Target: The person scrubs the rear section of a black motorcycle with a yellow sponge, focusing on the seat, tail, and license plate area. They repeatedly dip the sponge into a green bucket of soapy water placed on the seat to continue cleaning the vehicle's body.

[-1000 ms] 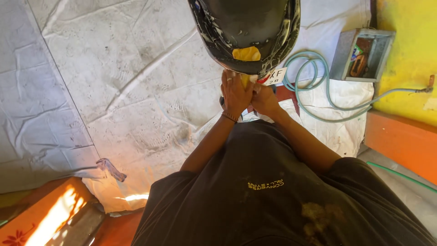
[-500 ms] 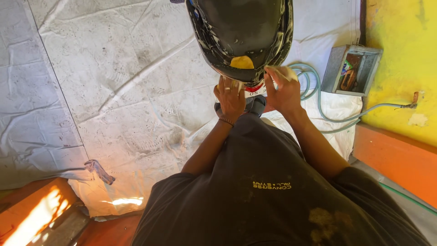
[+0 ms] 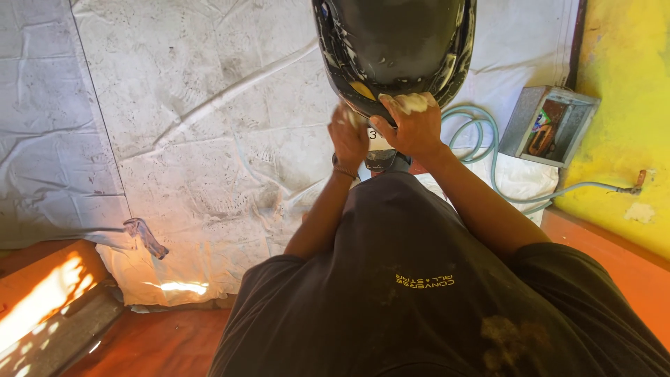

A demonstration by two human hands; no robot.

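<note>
Since half a second ago both hands have shifted on the rear of the black scooter body (image 3: 394,52): the right hand (image 3: 413,126) has climbed onto its rounded lower edge, while the left hand (image 3: 348,138) has moved lower and closer beside it. The scooter body stands at the top middle of the view, over a creased, dirty white tarp (image 3: 209,139) spread on the floor. Its shell is glossy black, streaked along both rims with white soap foam, with a small yellow patch near the bottom edge and a white plate just under it between the hands. The right hand's fingers (image 3: 394,112) are clenched on a pale, soapy cloth (image 3: 412,102) pressed to the shell. The left hand's fingers are curled against the shell's lower left edge with something pale under them; what it is I cannot tell. To the right a pale green hose (image 3: 481,139) loops over the tarp, near a grey metal box (image 3: 548,126) beside the yellow wall (image 3: 628,105).
</note>
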